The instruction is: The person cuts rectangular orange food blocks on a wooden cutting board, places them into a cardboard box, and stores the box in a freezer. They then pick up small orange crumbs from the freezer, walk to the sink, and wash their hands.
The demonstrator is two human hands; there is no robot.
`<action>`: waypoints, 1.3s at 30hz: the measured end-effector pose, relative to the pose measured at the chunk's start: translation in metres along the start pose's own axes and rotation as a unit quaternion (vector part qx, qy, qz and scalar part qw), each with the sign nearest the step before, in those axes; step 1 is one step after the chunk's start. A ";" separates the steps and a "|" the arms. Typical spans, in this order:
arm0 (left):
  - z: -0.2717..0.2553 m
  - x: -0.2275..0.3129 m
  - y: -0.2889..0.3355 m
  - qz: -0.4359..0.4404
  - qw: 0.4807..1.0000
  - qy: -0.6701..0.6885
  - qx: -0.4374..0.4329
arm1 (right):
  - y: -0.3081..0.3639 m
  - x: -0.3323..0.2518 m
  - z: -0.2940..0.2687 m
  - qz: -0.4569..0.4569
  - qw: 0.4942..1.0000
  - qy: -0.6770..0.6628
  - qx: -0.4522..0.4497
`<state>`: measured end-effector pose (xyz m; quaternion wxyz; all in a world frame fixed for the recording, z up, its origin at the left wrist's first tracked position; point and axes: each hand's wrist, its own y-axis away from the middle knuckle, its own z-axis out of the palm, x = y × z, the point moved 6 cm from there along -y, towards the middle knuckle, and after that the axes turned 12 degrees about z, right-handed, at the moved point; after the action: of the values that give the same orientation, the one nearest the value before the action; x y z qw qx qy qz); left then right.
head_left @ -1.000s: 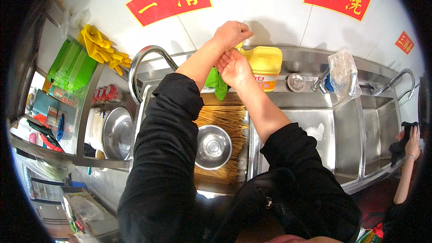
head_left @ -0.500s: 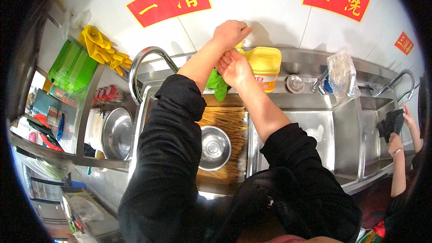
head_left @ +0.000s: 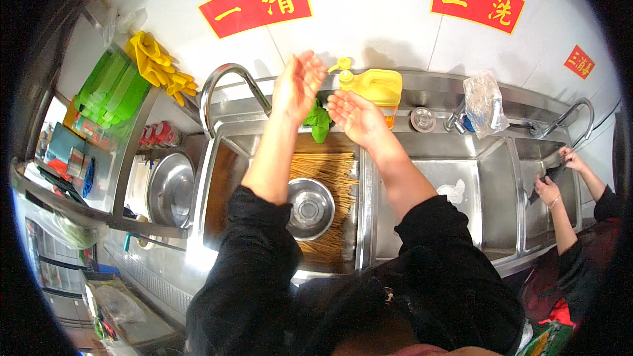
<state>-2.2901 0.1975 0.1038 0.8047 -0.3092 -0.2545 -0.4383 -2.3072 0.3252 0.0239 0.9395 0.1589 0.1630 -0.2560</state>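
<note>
Both my hands are raised over the back of the left sink basin (head_left: 220, 221), slightly apart. My left hand (head_left: 298, 86) is open, fingers loosely curved and somewhat blurred, left of a yellow jug (head_left: 379, 87) with a yellow pump top (head_left: 344, 74). Palm up and open, my right hand (head_left: 357, 118) lies just in front of the jug, below the pump's spout. I cannot tell whether any liquid is on the palm. A green cloth (head_left: 319, 125) hangs between the hands. Below them, a round steel bowl (head_left: 310, 209) sits on many thin wooden sticks (head_left: 341, 175) in the basin.
A curved faucet (head_left: 210, 95) rises at the left. Rightward are another basin (head_left: 435, 217), a drain strainer (head_left: 422, 119) and a plastic-wrapped tap (head_left: 484, 105). At far right a co-worker's hands (head_left: 550, 191) hold a dark cloth. Yellow gloves (head_left: 155, 66) hang left, above a large steel basin (head_left: 173, 191).
My left hand has come off the pump top and moved left and down, with its fingers opened. My right hand has shifted slightly right and down, still palm up.
</note>
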 end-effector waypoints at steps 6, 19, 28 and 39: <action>0.027 -0.022 0.085 -0.084 0.976 0.200 0.007 | 0.083 -0.001 -0.002 -0.080 0.996 0.029 -0.022; 0.136 -0.113 0.188 -0.069 0.991 -0.048 -0.107 | 0.225 0.009 0.005 -0.359 0.664 0.600 0.265; 0.208 -0.178 0.267 -0.214 0.942 0.021 -0.260 | 0.317 0.002 -0.044 -0.416 0.576 0.557 0.430; 0.280 -0.170 0.340 -0.278 0.900 0.152 -0.298 | 0.424 -0.007 -0.020 -0.371 0.547 0.545 0.515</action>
<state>-2.1179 0.6371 0.0851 0.5489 -0.3809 -0.0624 -0.7414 -2.0913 0.6830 0.0995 0.2486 0.6501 0.5280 -0.4866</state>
